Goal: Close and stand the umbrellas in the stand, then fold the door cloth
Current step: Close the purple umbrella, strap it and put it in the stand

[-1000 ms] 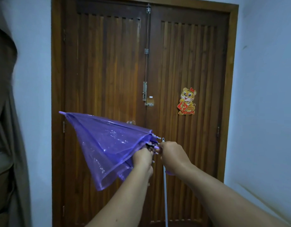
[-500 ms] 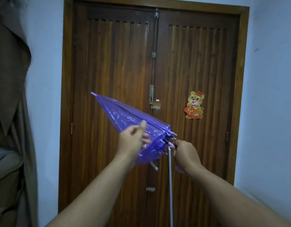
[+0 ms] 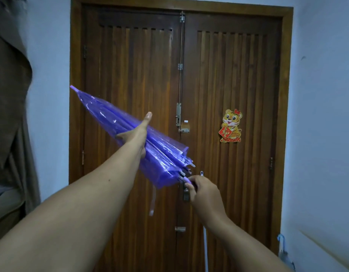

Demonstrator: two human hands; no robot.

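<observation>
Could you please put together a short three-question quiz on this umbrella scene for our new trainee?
1. True or false: the purple umbrella is fully open.
2. Which hand wraps the canopy? A) left hand B) right hand C) neither
3. Fill in: the tiger sticker is on the ____ door leaf.

Key:
1. False: the canopy is gathered shut, with its tip pointing up and left.
2. A: the left hand has its grip round the canopy, while the right hand holds the shaft end near the rib tips.
3. Right: it is stuck on the right leaf of the double door.
</observation>
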